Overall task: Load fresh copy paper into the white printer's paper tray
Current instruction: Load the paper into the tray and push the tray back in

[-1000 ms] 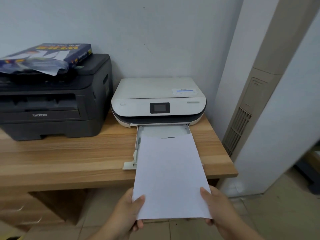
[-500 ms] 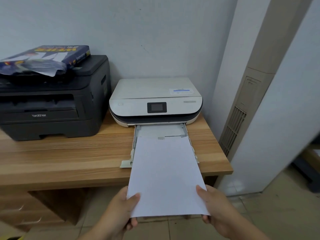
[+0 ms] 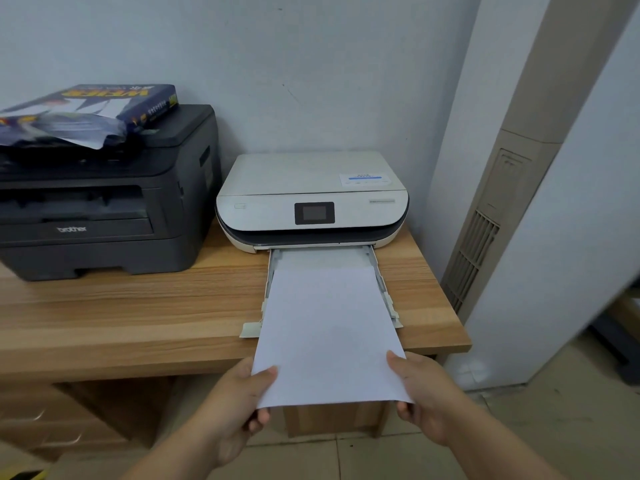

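Paper stack [image 3: 329,327]: front edge over the pulled-out tray [image 3: 380,277] in front of the white printer [image 3: 311,188], rear edge overhanging. L hand [image 3: 239,407] & R hand [image 3: 426,400] each pinch a rear corner, thumbs on top. Likely light, floppy; grip both sides, keep flat.

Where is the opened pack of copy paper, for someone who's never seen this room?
Find the wooden desk against the pale wall. On its left sits the black box-shaped printer; the dark blue, torn-open paper pack lies on its lid. Only it is blue with yellow lettering.
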